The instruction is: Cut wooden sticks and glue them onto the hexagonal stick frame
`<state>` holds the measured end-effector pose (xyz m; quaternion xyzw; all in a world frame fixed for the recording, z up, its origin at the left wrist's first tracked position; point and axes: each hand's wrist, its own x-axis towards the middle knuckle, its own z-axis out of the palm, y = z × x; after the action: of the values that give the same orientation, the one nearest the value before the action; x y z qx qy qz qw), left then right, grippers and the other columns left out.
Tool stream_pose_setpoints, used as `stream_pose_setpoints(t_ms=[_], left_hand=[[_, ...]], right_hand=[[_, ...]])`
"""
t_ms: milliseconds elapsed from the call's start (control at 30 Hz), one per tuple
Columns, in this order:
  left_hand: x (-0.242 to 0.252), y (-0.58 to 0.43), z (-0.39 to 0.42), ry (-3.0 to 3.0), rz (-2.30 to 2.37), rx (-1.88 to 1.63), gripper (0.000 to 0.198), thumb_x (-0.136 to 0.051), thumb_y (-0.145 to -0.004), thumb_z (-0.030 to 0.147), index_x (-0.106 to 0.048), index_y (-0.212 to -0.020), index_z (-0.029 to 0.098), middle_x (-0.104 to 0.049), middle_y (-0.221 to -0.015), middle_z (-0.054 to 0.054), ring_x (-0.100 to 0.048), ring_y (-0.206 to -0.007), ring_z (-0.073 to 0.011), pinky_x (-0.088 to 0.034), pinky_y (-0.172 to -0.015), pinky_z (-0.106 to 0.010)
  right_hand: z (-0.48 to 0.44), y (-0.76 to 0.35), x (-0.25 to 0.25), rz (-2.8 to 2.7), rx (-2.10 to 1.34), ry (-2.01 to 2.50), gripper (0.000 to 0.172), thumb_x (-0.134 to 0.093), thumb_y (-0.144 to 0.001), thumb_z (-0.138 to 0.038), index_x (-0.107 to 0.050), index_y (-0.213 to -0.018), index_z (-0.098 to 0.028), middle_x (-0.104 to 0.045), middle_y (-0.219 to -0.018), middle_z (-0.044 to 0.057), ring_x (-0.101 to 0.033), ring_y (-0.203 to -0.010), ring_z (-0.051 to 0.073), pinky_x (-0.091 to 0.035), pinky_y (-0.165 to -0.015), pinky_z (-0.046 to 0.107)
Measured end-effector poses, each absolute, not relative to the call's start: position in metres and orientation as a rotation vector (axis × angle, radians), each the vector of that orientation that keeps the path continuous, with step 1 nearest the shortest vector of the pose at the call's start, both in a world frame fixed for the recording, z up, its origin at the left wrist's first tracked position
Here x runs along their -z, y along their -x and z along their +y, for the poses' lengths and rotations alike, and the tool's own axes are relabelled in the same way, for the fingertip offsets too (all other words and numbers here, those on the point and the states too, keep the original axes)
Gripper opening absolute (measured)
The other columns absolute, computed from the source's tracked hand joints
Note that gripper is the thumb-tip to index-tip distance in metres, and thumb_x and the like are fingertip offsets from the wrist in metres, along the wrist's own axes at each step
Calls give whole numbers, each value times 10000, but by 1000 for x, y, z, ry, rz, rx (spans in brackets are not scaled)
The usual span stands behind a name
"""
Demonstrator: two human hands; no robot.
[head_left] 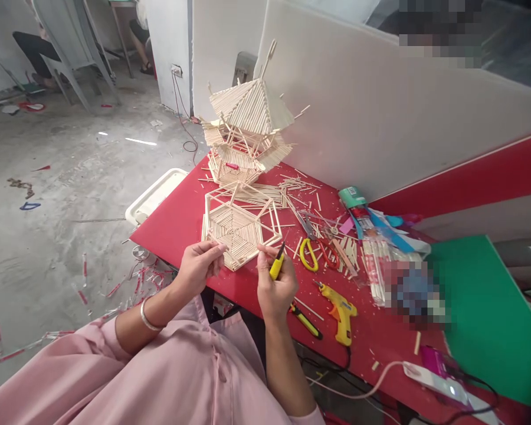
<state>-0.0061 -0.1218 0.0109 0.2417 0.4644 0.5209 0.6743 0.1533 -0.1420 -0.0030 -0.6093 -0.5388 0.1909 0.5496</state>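
My left hand [201,264] is closed in a pinch at the near left edge of a hexagonal wooden-stick frame [275,221]. What lies between its fingertips is too small to make out; it may be a thin stick. My right hand [277,286] is closed around a yellow-and-black craft knife [277,265], its thin tip pointing up and away. Both hands are in front of the frame, whose floor is laid with sticks in a spiral-like pattern. Behind it stands a tiered stick pagoda [248,109] with a sloped roof.
Loose sticks [298,186] litter the red table [172,221]. To the right lie yellow-handled scissors [308,255], a yellow glue gun [343,313], a yellow-and-black cutter [307,321], bagged sticks [375,265] and a white power strip [442,383] with cords. A pale partition [358,118] borders the back.
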Motion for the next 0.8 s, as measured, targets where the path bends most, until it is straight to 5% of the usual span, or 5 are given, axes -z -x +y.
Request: stream_pose_setpoints(t_ms=[800], left_hand=[[-8, 6, -118, -610, 1043, -1167, 363, -828, -644, 437, -641, -569, 135, -582, -494, -5, -414, -377, -39, -234, -379, -187]], right_hand=[[-143, -149, 4, -1273, -398, 1438, 156, -623, -898, -329, -676, -988, -213, -737, -972, 60, -675, -828, 163, -537, -770, 281]])
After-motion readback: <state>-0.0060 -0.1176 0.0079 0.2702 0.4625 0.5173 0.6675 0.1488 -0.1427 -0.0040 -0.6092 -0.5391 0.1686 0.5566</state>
